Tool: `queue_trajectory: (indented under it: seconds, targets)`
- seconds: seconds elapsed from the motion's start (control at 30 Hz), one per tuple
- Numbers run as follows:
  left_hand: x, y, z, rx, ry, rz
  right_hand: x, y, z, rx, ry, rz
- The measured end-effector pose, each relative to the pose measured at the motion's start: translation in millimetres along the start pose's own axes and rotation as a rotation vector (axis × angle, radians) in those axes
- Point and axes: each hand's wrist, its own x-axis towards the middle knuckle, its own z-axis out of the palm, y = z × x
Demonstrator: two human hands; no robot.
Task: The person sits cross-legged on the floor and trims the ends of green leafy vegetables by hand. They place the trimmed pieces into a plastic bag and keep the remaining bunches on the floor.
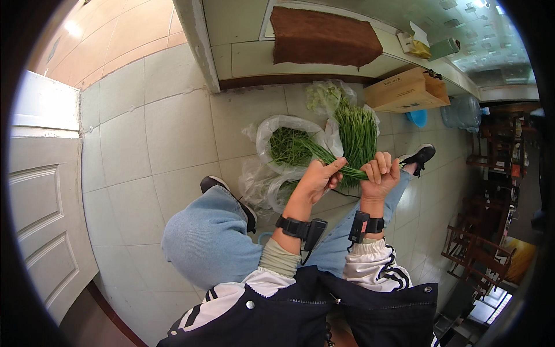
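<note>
A small bunch of long thin green stalks, like chives (pixel 352 171), stretches between my two hands. My left hand (pixel 321 178) grips it near the middle, thumb on top. My right hand (pixel 380 174) is closed around the end at the right, where pale tips stick out past the fingers. The bunch's other end trails over an open clear plastic bag (pixel 265 135) that holds loose green stalks (pixel 286 145). Beyond my hands, a thick bundle of the same stalks (pixel 356 130) lies on plastic. Black devices are strapped to both my wrists.
Pale leafy greens (pixel 323 96) in plastic lie near the cabinet. A brown paper bag (pixel 403 92), a blue bowl (pixel 417 117) and a large water bottle (pixel 461 113) stand at right. A brown cloth (pixel 323 37) hangs on the cabinet. A white door (pixel 47 208) stands at left.
</note>
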Motion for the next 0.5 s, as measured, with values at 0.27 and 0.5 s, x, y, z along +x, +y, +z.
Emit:
queue_trajectory:
  seconds: [0.27, 0.5]
  targets:
    - [12, -15, 2, 0.053, -0.001, 0.224, -8, 16, -15, 0.059, 0.446, -0.103]
    - [23, -28, 2, 0.130, -0.030, 0.383, -10, 39, -30, 0.063, 0.623, -0.031]
